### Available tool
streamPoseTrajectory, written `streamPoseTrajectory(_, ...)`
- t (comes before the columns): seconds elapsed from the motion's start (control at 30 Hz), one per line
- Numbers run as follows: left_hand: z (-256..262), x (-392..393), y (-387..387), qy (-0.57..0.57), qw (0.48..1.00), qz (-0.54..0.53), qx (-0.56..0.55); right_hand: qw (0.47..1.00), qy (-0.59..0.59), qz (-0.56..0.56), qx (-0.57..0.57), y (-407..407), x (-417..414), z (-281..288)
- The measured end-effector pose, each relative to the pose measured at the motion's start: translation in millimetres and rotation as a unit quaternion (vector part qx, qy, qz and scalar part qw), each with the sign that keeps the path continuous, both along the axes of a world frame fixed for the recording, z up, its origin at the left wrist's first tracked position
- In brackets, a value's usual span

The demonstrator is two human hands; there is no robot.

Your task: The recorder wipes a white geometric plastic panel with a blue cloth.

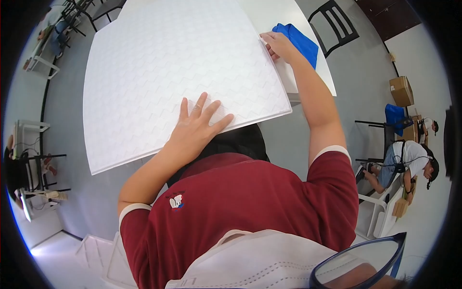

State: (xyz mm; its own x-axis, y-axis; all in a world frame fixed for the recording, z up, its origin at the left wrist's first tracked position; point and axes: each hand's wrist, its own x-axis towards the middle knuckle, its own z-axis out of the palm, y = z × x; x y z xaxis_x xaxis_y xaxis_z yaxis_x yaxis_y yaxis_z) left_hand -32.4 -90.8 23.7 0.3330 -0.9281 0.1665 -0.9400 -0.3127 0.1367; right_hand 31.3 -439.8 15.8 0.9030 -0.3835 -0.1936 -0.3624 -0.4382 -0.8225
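A large white panel point(173, 72) with an embossed zigzag pattern covers much of the white table point(278, 11) and juts out over its near side towards my body. My left hand point(196, 121) lies flat on the panel near its front edge, fingers spread, gripping nothing. At the panel's right edge, my right hand point(279, 46) pinches the rim, with the thumb side uppermost and the other fingers curled at the side. Just beyond that hand, a folded blue cloth or bag point(301, 45) lies on the table, partly hidden by my forearm.
A black slatted chair point(334, 29) stands right of the table. Along the right wall are a cardboard box point(401, 91), a blue bag point(395, 115) and a person point(411, 159) bent over a white table. Other people, tables and chairs line the left side.
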Motion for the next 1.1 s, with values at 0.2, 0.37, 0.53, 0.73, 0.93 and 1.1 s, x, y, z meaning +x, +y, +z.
streamPoseTrajectory(0.2, -4.0, 1.1, -0.5, -0.006, 1.0, -0.001, 0.014, 0.941, -0.144, -0.067, -0.297, -39.7, -3.6, 6.8)
streamPoseTrajectory(0.37, -2.9, 1.4, -0.3, -0.001, 1.0, 0.001, 0.002, 0.897, -0.153, -0.102, -0.402, -82.1, -27.8, 5.7)
streamPoseTrajectory(0.53, -9.2, 0.8, 1.5, 0.006, 1.0, 0.01, -0.001, 0.863, 0.019, -0.119, -0.491, -69.5, -31.5, -24.9)
streamPoseTrajectory(0.73, -12.0, -0.4, 7.3, 0.008, 1.0, 0.0, -0.011, 0.864, 0.019, -0.071, -0.497, -67.0, -28.2, -40.4)
streamPoseTrajectory(0.93, 12.4, 12.0, 37.5, 0.167, 0.982, 0.011, -0.085, 0.884, -0.159, -0.134, -0.419, -67.7, -32.5, -35.7)
streamPoseTrajectory(1.1, 7.5, 26.1, 68.4, 0.178, 0.948, 0.113, -0.236, 0.861, -0.293, -0.086, -0.406, -18.3, -12.5, -5.6)
